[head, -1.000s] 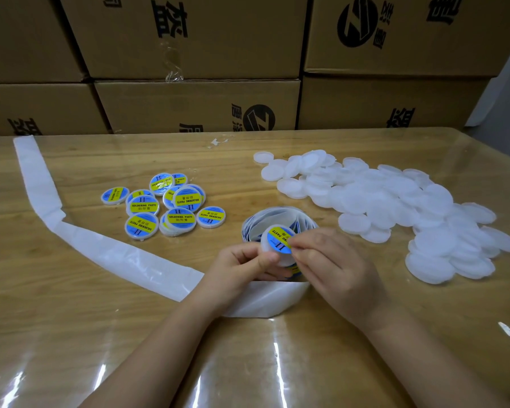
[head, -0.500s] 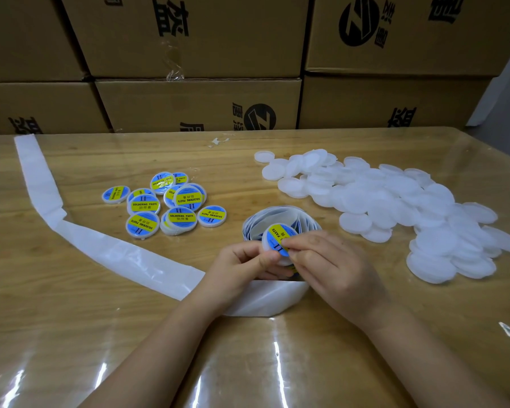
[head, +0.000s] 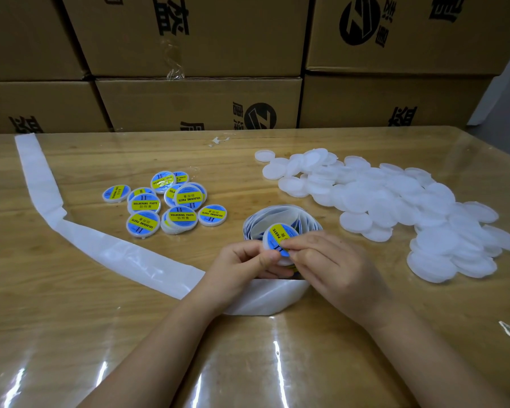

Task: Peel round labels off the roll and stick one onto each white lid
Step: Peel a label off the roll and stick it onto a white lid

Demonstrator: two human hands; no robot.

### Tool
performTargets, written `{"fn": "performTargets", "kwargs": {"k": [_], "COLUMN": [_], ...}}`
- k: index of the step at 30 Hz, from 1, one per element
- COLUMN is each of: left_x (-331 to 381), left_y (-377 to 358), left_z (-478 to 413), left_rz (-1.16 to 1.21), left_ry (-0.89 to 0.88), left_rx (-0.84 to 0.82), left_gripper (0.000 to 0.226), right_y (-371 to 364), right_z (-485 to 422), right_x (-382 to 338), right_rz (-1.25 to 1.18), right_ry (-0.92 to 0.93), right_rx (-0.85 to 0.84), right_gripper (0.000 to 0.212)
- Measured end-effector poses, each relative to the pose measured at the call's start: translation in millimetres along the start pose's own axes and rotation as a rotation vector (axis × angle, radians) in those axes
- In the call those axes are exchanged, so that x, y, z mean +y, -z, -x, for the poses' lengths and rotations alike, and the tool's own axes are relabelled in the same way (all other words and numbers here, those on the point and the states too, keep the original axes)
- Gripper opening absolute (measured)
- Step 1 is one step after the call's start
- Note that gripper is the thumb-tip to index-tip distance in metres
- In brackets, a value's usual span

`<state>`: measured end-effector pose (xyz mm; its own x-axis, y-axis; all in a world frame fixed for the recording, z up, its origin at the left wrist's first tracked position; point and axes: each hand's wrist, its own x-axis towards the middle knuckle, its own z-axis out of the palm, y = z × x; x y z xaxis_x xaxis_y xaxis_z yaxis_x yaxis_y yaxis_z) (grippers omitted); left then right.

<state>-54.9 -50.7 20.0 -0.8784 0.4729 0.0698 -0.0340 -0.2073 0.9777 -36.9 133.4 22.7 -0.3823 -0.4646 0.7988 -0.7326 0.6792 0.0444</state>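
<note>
Backdrop: stacked cardboard boxes behind a glossy wooden counter.
Held lid: centre of the frame, just in front of the roll, its edge pinched in the left hand grip.
Label: blue and yellow, on that lid; the right hand grip pinches down on its lower part with bent thumb and forefinger.
Change: over the last second the right fingers crept further across the label, while the lid barely moved.
Meaning: probably the smoothing-down, so this lid is nearly finished.
Done: labelled lids, left of centre.
Remaining: large heap of bare lids at right.
Waste: backing strip trails to the upper left.
</note>
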Motion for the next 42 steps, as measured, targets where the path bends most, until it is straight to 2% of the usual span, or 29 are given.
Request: {"fn": "performTargets", "kwargs": {"k": [5, 10, 15, 22, 27, 37, 42], "left_x": [-1, -2, -3, -2, -6, -5, -3], "left_y": [0, 2, 7, 8, 9, 7, 6], "left_z": [0, 0, -2, -5, -6, -6, -5], "left_rz": [-0.008, -0.032, 0.022, 0.196, 0.214, 0.238, 0.212], "left_ry": [-0.007, 0.004, 0.004, -0.035, -0.014, 0.004, 0.015], "left_rx": [0.012, 0.027, 0.071, 0.067, 0.053, -0.046, -0.109], "left_gripper": [0.02, 0.022, 0.023, 0.034, 0.039, 0.037, 0.05], "right_y": [3, 4, 2, 4, 0, -6, -6], "right_z": [0, -2, -4, -3, -3, -6, -7], "right_x": [2, 2, -2, -7, -13, -18, -16], "right_rz": [-0.043, -0.158, -0.266, -0.185, -0.153, -0.192, -0.116], "right_ry": [-0.016, -0.091, -0.124, -0.162, -0.087, -0.092, -0.267], "right_rx": [-0.054, -0.061, -0.099, 0.023, 0.053, -0.094, -0.175], "right_gripper": [0.005, 0.005, 0.023, 0.021, 0.02, 0.032, 0.043]}}
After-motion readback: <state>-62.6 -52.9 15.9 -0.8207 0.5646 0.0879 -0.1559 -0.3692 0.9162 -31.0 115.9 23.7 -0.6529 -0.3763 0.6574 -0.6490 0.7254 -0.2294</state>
